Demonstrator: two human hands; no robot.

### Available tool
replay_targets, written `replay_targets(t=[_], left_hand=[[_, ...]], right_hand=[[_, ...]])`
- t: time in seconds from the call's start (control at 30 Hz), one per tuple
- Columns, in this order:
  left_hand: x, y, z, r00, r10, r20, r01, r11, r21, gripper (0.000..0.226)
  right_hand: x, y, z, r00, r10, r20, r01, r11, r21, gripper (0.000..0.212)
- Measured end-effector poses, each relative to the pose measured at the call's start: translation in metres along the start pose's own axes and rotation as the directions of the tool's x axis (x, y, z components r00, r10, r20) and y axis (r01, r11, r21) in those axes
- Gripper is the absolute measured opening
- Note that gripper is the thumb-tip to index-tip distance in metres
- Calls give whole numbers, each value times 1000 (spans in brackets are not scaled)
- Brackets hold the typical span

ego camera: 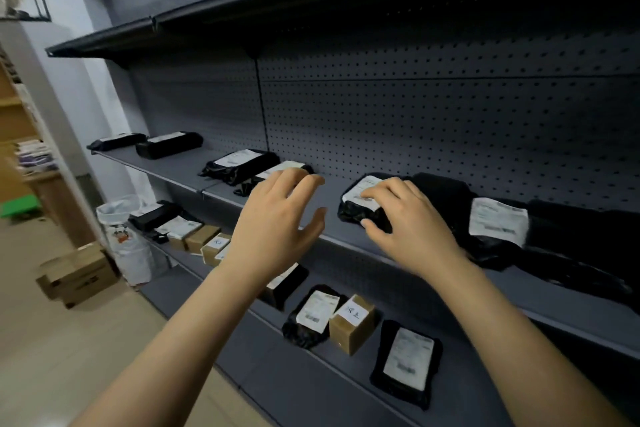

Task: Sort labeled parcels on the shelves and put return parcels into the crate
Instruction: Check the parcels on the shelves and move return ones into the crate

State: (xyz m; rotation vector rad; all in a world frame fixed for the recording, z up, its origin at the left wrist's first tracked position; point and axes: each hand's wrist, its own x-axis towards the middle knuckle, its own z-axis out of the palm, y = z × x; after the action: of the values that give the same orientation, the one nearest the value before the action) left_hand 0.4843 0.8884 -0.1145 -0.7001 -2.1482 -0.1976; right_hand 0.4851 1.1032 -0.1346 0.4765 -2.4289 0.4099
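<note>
Parcel (pixel 350 212) at front edge of middle shelf (pixel 331 193) gripped by right hand (pixel 412 218), fingers laid over label (pixel 364 188), thumb hooked on near side, left hand (pixel 277 218) held loose and spread above shelf, nothing grasped, both forearms stretched forward

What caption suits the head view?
Right hand grips a black plastic labelled parcel on a grey metal shelf; left hand open.
</note>
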Motion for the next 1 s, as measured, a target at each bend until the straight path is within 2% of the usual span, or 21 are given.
replay_targets(t=[0.2,0.3,0.43,0.57,0.7,0.83,1.0], left_hand=[[36,-43,56,1000,-22,-6,22,1000,-22,36],[44,-58,88,999,-37,24,39,996,-84,36],[64,-75,132,997,22,70,-10,987,-159,36],[87,-90,174,993,84,87,-57,958,-281,36],[104,-100,211,987,135,90,-79,886,-458,37],[112,-102,252,948,228,224,-64,821,-567,50],[105,-98,292,809,333,484,21,807,-590,74]], right_hand=[[53,35,37,1000,29,9,-29,999,-16,36],[66,49,54,996,94,6,-94,995,-22,37],[74,69,72,982,190,4,-189,980,-58,39],[82,79,85,949,313,-43,-316,943,-107,39],[89,81,96,900,425,-95,-435,884,-174,39],[87,78,107,824,534,-186,-565,798,-212,38],[81,64,121,766,596,-241,-642,722,-259,38]])
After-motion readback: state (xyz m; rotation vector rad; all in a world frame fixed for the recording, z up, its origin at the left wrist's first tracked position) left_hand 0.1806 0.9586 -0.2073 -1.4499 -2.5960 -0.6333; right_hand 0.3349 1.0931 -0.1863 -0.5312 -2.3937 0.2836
